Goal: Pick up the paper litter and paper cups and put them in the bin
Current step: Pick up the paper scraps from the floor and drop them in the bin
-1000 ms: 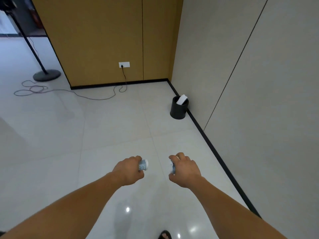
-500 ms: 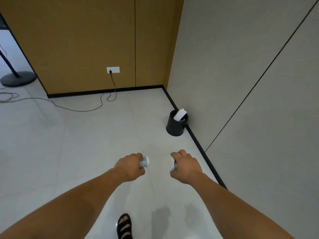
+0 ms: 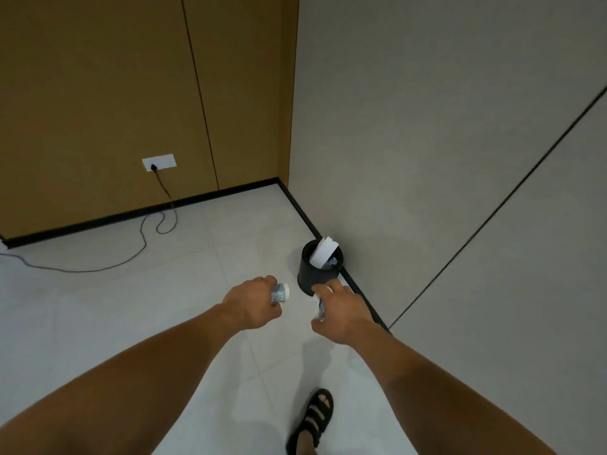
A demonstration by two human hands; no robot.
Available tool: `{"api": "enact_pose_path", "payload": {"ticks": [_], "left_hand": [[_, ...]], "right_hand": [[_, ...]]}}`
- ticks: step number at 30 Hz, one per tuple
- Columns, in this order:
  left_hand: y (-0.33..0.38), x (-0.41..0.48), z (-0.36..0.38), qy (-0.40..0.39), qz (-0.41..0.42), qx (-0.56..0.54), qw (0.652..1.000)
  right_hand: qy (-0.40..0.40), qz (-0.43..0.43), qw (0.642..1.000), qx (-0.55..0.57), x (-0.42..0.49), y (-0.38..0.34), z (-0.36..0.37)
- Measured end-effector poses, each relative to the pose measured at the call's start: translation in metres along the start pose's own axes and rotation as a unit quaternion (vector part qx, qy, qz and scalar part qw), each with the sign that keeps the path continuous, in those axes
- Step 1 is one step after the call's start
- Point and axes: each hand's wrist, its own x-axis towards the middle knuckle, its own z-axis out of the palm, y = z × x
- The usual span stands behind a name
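Both arms stretched forward, knuckles up. Left hand [image 3: 251,302] curled round left cup [image 3: 281,292]. Right hand [image 3: 341,311] grips right cup [image 3: 320,311], which is mostly hidden. Bin [image 3: 310,274] stands just beyond right hand, against right wall. It holds a tilted white sheet [image 3: 323,252] and crumpled paper [image 3: 331,261].

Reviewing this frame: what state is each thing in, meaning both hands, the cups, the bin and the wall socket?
left hand: grips a cup
left-hand cup: held, off the floor
right hand: grips a cup
right-hand cup: held, mostly hidden
bin: upright, open, against the wall
paper sheet: in the bin, poking above the rim
socket: plug in
cable: loose on the floor
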Motion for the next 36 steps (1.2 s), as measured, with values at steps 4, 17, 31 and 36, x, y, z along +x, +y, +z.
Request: {"api": "enact_pose_path", "payload": {"ticks": [4, 17, 31, 36], "left_hand": [[0.017, 0.086, -0.027, -0.014, -0.009, -0.010, 1.000], [0.026, 0.368, -0.061, -0.090, 0.049, -0.019, 0.995], [-0.022, 0.647, 0.054, -0.239, 0.090, -0.008, 0.967], [-0.030, 0.718, 0.174, -0.274, 0.093, 0.021, 0.957]], "right_hand": [[0.008, -0.001, 1.000, 0.013, 0.080, 0.039, -0.030], [-0.037, 0.076, 0.996, 0.026, 0.305, 0.142, -0.070], [-0.100, 0.236, 0.955, 0.148, 0.527, 0.231, 0.062], [-0.115, 0.253, 0.946, 0.166, 0.587, 0.282, 0.173]]}}
